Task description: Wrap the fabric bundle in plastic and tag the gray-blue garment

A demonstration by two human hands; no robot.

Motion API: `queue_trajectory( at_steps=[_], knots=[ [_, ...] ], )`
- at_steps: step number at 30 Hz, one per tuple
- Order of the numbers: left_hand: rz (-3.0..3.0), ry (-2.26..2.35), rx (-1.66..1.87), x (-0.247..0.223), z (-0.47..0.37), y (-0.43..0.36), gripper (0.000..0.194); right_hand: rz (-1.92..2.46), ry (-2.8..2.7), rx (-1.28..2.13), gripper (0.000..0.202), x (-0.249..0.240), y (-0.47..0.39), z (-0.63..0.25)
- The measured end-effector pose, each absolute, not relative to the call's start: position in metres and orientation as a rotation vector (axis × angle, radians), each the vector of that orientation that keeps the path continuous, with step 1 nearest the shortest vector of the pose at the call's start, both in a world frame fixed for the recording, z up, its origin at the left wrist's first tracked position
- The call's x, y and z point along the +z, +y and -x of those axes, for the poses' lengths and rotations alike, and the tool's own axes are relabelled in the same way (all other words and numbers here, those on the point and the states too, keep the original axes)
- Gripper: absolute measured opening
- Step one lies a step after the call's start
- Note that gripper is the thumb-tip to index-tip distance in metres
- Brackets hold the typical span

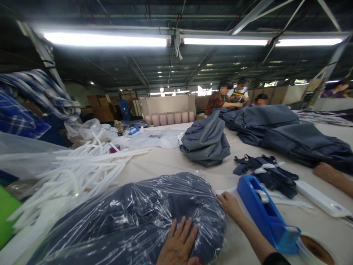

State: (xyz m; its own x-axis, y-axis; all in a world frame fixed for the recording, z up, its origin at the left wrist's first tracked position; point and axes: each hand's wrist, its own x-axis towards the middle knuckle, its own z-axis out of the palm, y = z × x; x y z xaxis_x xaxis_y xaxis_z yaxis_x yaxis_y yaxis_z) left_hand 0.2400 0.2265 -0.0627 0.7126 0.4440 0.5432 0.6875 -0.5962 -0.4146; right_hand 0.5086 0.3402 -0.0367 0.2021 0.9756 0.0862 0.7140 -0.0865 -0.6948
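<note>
left hand [179, 244]: flat, fingers spread wide, palm pressing down on the bagged garment [138, 217]; grips nothing.
right hand [230, 206]: fingers curled narrow at the bag's 3 o'clock edge, pinching or tucking the plastic; cannot tell if it truly holds the film.
bagged garment, where: on the table [171, 162] at 6 o'clock of the view, right under both hands.
look: dark navy folded cloth in a clear, glossy, wrinkled plastic bag; domed, puffy, glare streaks across the top.
handling (my read): light, soft, squashes under the palm; film is slippery and tears easily. best hold is the loose bag edge at 3 o'clock, or a flat palm on top plus a hand under the fold.
tape dispenser [264, 213]: blue, just beside the right forearm, at 4 o'clock of the bag.
white strips [82, 169]: loose pile at 10 o'clock of the bag.
grey garments [206, 141]: folded stacks at 1 o'clock, well apart.
other person's forearm [333, 178]: rests on the table at 3 o'clock, far side of the dispenser.
people [228, 97]: working at the far end, 12 to 1 o'clock.
</note>
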Motion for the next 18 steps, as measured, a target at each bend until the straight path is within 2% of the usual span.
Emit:
queue_trajectory(
  at_steps=[4,8,10,12,14,18],
  knots=[
    [2.293,-0.858,-0.522,-0.057,-0.241,0.224,0.076,1.846,-1.493,0.32,0.028,-0.016,0.334,-0.516],
    [2.324,-0.884,-0.509,-0.055,-0.242,0.222,0.074,1.543,-1.646,0.095,0.044,0.019,0.288,-0.494],
    [2.333,-0.884,-0.526,-0.056,-0.242,0.222,0.075,1.28,-1.916,0.075,0.035,0.019,0.264,-0.477],
    [2.33,-0.881,-0.54,-0.058,-0.242,0.223,0.075,1.058,-2.18,-0.116,0.028,0.0,0.25,-0.47],
    [2.332,-0.883,-0.542,-0.059,-0.242,0.224,0.075,1.216,-2.162,-0.351,0.028,-0.032,0.251,-0.481],
    [2.357,-0.893,-0.498,-0.058,-0.241,0.223,0.076,1.495,-2.064,-0.279,0.047,-0.087,0.264,-0.522]
  ],
)
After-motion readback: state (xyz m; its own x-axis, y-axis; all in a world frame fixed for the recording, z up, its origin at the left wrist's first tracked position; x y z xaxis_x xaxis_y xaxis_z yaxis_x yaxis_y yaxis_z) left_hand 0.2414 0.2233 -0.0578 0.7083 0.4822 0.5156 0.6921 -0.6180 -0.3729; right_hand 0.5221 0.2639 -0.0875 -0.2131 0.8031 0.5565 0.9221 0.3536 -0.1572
